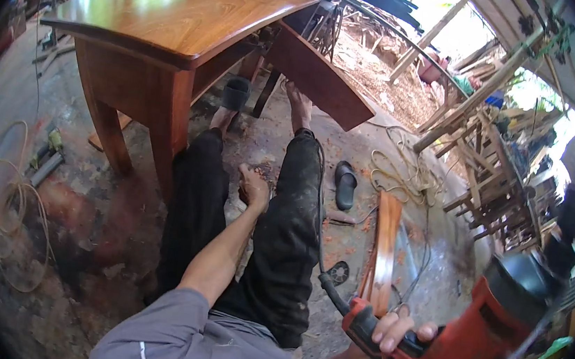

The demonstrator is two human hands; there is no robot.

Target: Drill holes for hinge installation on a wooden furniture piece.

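Note:
My right hand (pixel 386 340) grips a red and black corded power tool (pixel 467 338), raised at the lower right, its cord running up beside my leg. My left hand (pixel 252 186) is low between my legs, fingers curled near small bits on the floor; what it holds is too small to make out. A polished wooden table (pixel 179 7) stands in front of me, with a dark reddish board (pixel 320 81) angled down from its right side above my bare foot. A dark slipper (pixel 233 95) is on my other foot, beside the table leg.
A loose slipper (pixel 344 184) and a long wooden piece (pixel 385 253) lie to my right. Coiled hose (pixel 399 181) and more hose (pixel 15 200) lie on the floor either side. Stacked wooden frames (pixel 487 179) and posts stand at the right, near a debris pile.

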